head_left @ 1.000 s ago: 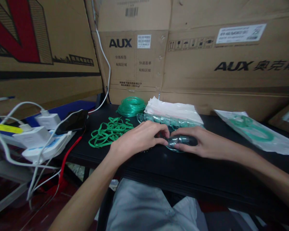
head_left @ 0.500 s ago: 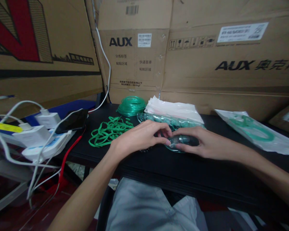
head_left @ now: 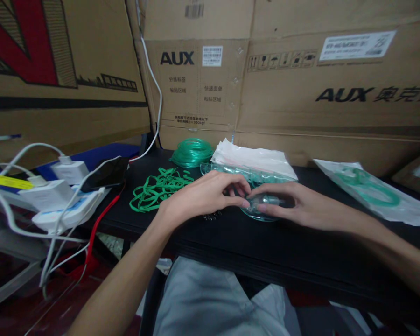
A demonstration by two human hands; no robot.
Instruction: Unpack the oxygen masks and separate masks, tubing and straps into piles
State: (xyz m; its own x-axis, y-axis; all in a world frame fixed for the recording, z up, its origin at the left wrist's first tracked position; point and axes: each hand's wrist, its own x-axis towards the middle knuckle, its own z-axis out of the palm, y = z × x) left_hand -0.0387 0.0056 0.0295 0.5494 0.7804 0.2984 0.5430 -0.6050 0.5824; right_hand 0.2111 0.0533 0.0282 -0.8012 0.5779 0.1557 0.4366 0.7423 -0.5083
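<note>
A clear greenish oxygen mask (head_left: 262, 213) lies low over the black table between my two hands. My right hand (head_left: 289, 200) is closed round its right side, thumb in front and fingers behind. My left hand (head_left: 224, 190) pinches at the mask's left end, thumb and index fingertip together; anything smaller between those fingertips is hidden. Several small shiny metal pieces (head_left: 213, 215) sit just below my left palm. Behind my hands lies a row of more clear green masks (head_left: 255, 175), partly covered by my fingers.
Green elastic straps (head_left: 157, 189) lie tangled on the left, with coiled green tubing (head_left: 192, 152) behind. White plastic bags (head_left: 254, 158) lie at the back; a bagged green tube set (head_left: 367, 186) is on the right. A power strip (head_left: 66, 210), cables and phone (head_left: 107, 175) crowd the left edge. Cardboard boxes (head_left: 283, 102) wall the back.
My right hand has shifted slightly, and the mask's clear connector now shows between its thumb and fingers. My left hand keeps its pinch at the mask's end. The view has moved a little.
</note>
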